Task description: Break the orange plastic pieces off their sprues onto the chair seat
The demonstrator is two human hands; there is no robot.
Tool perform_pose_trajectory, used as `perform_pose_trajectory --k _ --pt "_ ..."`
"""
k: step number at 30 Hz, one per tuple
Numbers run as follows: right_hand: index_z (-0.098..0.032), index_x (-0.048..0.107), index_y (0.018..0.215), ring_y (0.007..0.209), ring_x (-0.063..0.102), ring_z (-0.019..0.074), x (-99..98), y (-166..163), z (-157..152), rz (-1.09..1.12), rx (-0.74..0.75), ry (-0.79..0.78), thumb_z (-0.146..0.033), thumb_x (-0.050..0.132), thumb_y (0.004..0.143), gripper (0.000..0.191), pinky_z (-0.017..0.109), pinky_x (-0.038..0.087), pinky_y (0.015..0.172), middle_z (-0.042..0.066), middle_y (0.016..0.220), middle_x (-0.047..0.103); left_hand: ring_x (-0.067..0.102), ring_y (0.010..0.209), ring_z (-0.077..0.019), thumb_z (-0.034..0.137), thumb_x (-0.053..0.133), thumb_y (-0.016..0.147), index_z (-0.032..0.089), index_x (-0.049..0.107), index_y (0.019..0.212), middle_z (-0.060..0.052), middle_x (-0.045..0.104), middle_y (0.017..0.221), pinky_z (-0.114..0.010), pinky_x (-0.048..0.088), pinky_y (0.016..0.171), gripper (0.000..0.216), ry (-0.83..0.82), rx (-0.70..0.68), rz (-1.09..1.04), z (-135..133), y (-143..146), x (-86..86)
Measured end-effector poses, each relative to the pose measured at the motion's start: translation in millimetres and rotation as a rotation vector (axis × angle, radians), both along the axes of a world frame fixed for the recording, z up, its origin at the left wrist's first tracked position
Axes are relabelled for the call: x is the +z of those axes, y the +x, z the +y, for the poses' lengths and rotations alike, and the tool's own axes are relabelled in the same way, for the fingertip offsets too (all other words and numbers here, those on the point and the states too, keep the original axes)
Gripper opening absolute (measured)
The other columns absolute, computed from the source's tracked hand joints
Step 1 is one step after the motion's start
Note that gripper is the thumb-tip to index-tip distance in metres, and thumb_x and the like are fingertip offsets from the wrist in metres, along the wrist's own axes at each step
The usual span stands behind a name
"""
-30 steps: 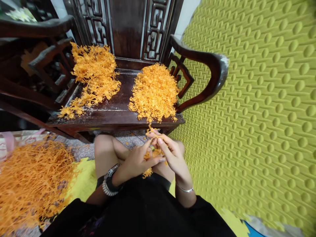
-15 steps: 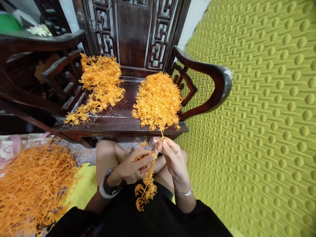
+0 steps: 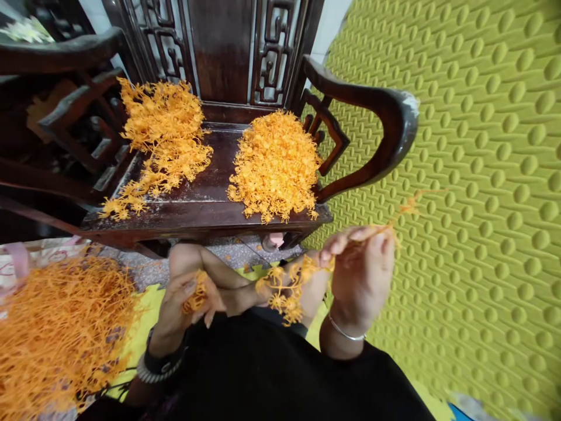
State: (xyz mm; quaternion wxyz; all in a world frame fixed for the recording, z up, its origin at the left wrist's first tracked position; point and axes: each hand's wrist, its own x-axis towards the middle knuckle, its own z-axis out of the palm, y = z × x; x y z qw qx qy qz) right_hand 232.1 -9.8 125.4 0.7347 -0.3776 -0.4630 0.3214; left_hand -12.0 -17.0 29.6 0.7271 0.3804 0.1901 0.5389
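Observation:
My right hand (image 3: 363,278), somewhat smeared by motion, is closed on an orange sprig (image 3: 287,286) with curly, flower-like ends. The sprig's branches hang out to the left over my lap, and a thin blurred end points up and right past the fingers. Over my left thigh, my left hand (image 3: 184,301) is curled around a small orange flower-like piece (image 3: 198,292). A rounded pile of orange flower-like pieces (image 3: 276,166) sits on the right of the wooden seat (image 3: 219,169), and a looser pile (image 3: 164,140) lies on its left.
A heap of thin orange stems (image 3: 61,333) lies on the floor at left, beside a pale bag (image 3: 39,251). The dark chair's curved armrest (image 3: 381,128) juts out at right. Yellow bumpy padding (image 3: 477,251) covers the right side. A yellow mat (image 3: 146,316) lies below.
My hands have moved apart: the left one to the left with a small orange piece, the right one right with the sprig. The view has shifted slightly.

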Motion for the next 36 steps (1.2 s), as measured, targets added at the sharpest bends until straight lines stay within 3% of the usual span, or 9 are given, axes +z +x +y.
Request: perform_pose_trajectory --k 5,8,11,15,21,27,29,34,36 --pt "-0.023 0.065 0.091 0.065 0.066 0.0138 -13.2 -19.6 0.2 -0.200 0.095 -0.189 -0.032 0.049 0.094 0.019 0.029 0.055 0.062 0.000 0.075 0.067 0.027 0.025 -0.0004 0.019 0.052 0.087 0.016 0.064 0.112 -0.005 0.073 0.085 -0.013 0.027 0.023 0.028 0.044 0.096 -0.131 9.5 11.7 1.7" --pt "-0.023 0.066 0.104 0.066 0.068 0.0151 -13.0 -17.6 -0.1 -0.360 0.150 -0.316 -0.033 0.050 0.093 0.022 0.029 0.058 0.060 0.003 0.086 0.072 0.026 0.026 0.0011 0.011 0.044 0.085 0.017 0.062 0.085 -0.003 0.069 0.087 -0.012 0.022 0.024 0.019 0.007 0.049 -0.155 10.4 17.3 -1.3" --pt "-0.023 0.067 0.108 0.061 0.068 0.0141 -10.3 -17.8 1.1 -0.485 0.106 -0.341 -0.033 0.053 0.091 0.024 0.025 0.056 0.052 0.003 0.090 0.073 0.024 0.030 0.0001 0.008 0.040 0.081 0.016 0.049 0.065 0.002 0.056 0.068 -0.013 0.019 0.030 0.019 0.017 0.012 -0.096 13.6 23.8 0.2" --pt "-0.023 0.067 0.108 0.054 0.066 0.0119 -6.7 -26.0 -0.2 -0.564 0.081 -0.314 -0.032 0.052 0.092 0.024 0.023 0.054 0.048 0.003 0.091 0.073 0.032 0.043 -0.0057 0.024 0.040 0.087 0.016 0.045 0.062 0.003 0.041 0.058 -0.019 0.025 0.042 0.027 0.276 0.071 0.282 21.9 34.4 11.9" --pt "-0.023 0.066 0.109 0.054 0.064 0.0118 -15.7 -37.8 -10.8 -0.664 -0.103 -0.261 -0.030 0.051 0.091 0.024 0.024 0.052 0.050 0.003 0.088 0.072 0.049 0.063 -0.0136 0.050 0.066 0.073 0.018 0.048 0.068 0.001 0.053 0.067 -0.027 0.038 0.061 0.037 0.639 -0.059 0.968 12.5 64.1 28.3" --pt "-0.023 0.065 0.098 0.061 0.061 0.0119 -38.9 -25.0 -14.5 -0.549 -0.251 -0.230 -0.027 0.046 0.093 0.020 0.025 0.049 0.059 0.000 0.074 0.065 0.051 0.062 -0.0119 0.020 0.037 0.091 0.018 0.051 0.074 -0.001 0.056 0.071 -0.024 0.039 0.058 0.022 0.917 -0.068 1.039 -7.4 79.0 14.0" --pt "-0.023 0.062 0.101 0.060 0.057 0.0107 -44.1 -15.3 -18.5 -0.521 -0.132 -0.268 -0.028 0.049 0.092 0.017 0.023 0.047 0.058 -0.001 0.072 0.061 0.048 0.055 -0.0113 0.018 0.037 0.090 0.018 0.048 0.068 0.000 0.052 0.063 -0.025 0.036 0.052 0.024 1.001 0.074 1.004 -9.7 74.6 9.5" --pt "-0.020 0.050 0.119 0.057 0.048 0.0095 -56.9 4.3 -33.3 -0.531 0.837 -0.437 -0.042 0.068 0.079 0.050 0.020 0.041 0.049 -0.002 0.074 0.056 0.053 0.050 -0.0126 0.016 0.038 0.086 0.016 0.055 0.075 -0.002 0.059 0.060 -0.026 0.037 0.046 0.020 1.193 0.390 0.958 -15.7 56.3 11.1" --pt "-0.018 0.054 0.107 0.056 0.043 0.0084 -63.7 5.6 -37.3 -0.532 1.026 -0.464 -0.044 0.070 0.076 0.044 0.020 0.038 0.049 -0.003 0.071 0.053 0.056 0.049 -0.0131 0.015 0.039 0.084 0.016 0.057 0.078 -0.002 0.062 0.060 -0.025 0.040 0.046 0.018 1.188 0.433 0.935 -19.2 50.5 9.5"
